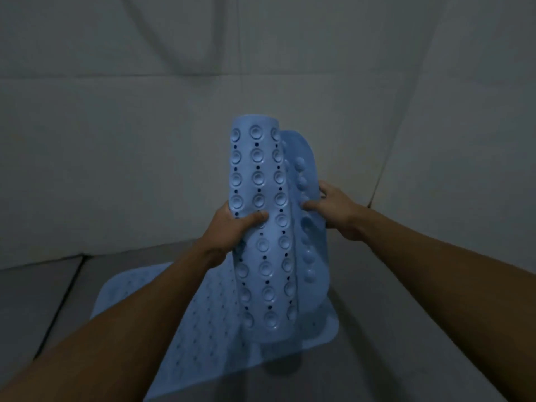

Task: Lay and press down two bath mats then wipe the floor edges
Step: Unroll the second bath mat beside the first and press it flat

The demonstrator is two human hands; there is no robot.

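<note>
A light blue bath mat (203, 323) lies flat on the grey tiled floor below my arms. A second blue mat (262, 181), curled into a loose upright roll with its suction cups facing out, hangs in the air above the flat one. My left hand (232, 227) grips the roll's left side, thumb across the front. My right hand (333, 207) pinches the loose outer flap on the right. The roll's lower end hides part of the flat mat.
Pale tiled walls (116, 140) close in straight ahead and on the right, meeting at a corner (377, 181). Grey floor tiles (37, 297) with dark grout lines show left of the flat mat. The light is dim.
</note>
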